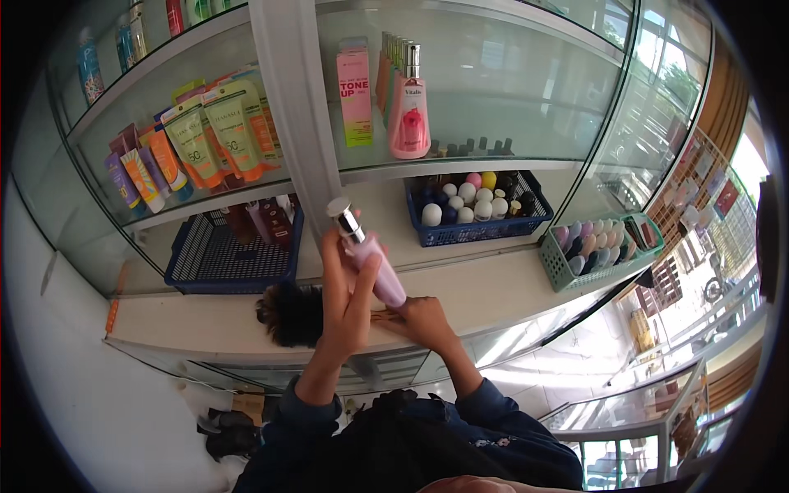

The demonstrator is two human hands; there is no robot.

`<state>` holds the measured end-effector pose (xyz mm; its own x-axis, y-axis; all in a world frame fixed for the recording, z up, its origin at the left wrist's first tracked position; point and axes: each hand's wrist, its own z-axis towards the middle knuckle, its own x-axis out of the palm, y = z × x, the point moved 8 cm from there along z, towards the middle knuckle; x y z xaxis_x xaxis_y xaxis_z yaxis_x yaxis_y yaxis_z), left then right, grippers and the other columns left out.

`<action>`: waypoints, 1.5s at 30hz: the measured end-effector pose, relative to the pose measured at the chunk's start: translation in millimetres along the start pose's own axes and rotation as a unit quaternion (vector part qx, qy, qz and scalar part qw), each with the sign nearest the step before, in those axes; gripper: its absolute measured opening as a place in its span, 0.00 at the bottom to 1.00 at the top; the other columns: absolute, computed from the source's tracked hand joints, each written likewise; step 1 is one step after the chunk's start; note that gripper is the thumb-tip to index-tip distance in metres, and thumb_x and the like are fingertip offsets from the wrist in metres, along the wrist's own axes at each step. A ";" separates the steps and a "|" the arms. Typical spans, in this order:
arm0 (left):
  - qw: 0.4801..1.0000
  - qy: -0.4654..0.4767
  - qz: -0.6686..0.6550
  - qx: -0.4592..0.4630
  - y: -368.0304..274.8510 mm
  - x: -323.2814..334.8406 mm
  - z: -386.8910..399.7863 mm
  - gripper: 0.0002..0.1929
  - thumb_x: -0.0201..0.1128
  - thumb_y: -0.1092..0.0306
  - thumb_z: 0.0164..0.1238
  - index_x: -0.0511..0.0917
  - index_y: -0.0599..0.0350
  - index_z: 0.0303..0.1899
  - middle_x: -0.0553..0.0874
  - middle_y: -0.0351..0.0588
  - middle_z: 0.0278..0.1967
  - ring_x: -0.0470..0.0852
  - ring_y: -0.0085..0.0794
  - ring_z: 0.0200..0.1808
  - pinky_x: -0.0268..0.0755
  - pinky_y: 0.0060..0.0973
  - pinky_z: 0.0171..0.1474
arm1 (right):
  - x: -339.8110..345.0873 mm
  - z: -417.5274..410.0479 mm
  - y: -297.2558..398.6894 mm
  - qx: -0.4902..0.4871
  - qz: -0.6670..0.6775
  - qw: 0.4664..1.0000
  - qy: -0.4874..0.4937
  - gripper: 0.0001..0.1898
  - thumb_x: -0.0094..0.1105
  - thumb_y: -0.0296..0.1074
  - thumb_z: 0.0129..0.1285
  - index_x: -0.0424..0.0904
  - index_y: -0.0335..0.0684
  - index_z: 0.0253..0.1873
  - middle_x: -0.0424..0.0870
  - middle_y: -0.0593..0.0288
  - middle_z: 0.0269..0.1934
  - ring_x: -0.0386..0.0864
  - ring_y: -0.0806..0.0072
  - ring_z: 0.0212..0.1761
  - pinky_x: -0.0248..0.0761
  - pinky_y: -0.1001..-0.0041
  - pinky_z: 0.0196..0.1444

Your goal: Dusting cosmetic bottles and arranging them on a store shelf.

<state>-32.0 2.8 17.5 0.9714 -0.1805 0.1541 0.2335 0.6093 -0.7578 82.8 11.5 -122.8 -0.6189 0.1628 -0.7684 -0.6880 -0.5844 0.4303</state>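
A lilac bottle [381, 271] with a silver cap is in my left hand [346, 296], tilted with its cap toward the shelves. My thumb lies along its side. My right hand [426, 321] is closed just beside the bottle's base, around what looks like the light wooden handle of a duster. The duster's black, brown-tipped head [293, 314] rests on the cream ledge [203, 323] left of my left wrist. My left forearm hides the middle of the duster. Whether my right fingers also touch the bottle cannot be made out.
Behind the ledge, a blue basket [231, 280] holds a few packages, and another blue basket [481, 233] holds round-capped bottles. A green basket [570, 280] stands right. Above are sunscreen tubes [237, 129], a pink box [354, 98] and pink bottles [410, 123]. A metal post [293, 92] divides the shelves.
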 end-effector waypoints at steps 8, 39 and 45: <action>0.979 0.004 0.128 0.161 -25.9 58.5 49.5 0.23 0.59 0.78 0.71 0.64 0.67 0.64 0.68 0.47 0.55 0.69 0.27 0.57 0.64 0.27 0.62 | 23.4 4.2 -0.9 -0.023 -0.049 0.997 0.056 0.17 0.60 0.52 0.62 0.79 0.42 0.39 0.82 0.57 0.28 0.82 0.59 0.24 0.73 0.62 0.27; 0.912 -0.075 0.312 0.256 -10.6 139.7 185.7 0.19 0.72 0.69 0.57 0.77 0.67 0.48 0.82 0.55 0.41 0.83 0.42 0.41 0.75 0.34 0.46 | -65.6 -46.0 -86.0 0.073 -0.019 0.997 -0.019 0.15 0.70 0.49 0.54 0.83 0.42 0.33 0.83 0.60 0.25 0.82 0.61 0.25 0.73 0.67 0.29; 0.887 -0.100 0.384 0.237 14.9 133.0 220.8 0.19 0.71 0.72 0.56 0.75 0.68 0.47 0.80 0.59 0.41 0.80 0.50 0.44 0.73 0.39 0.48 | -44.1 -34.0 -65.6 0.009 -0.034 0.999 0.024 0.17 0.65 0.52 0.59 0.80 0.42 0.34 0.82 0.61 0.26 0.82 0.61 0.25 0.73 0.65 0.27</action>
<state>110.2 158.4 166.7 0.8292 0.5394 -0.1468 -0.5540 0.7582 -0.3437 168.1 15.7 -133.2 -0.5524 0.1637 -0.8174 -0.7350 -0.5583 0.3849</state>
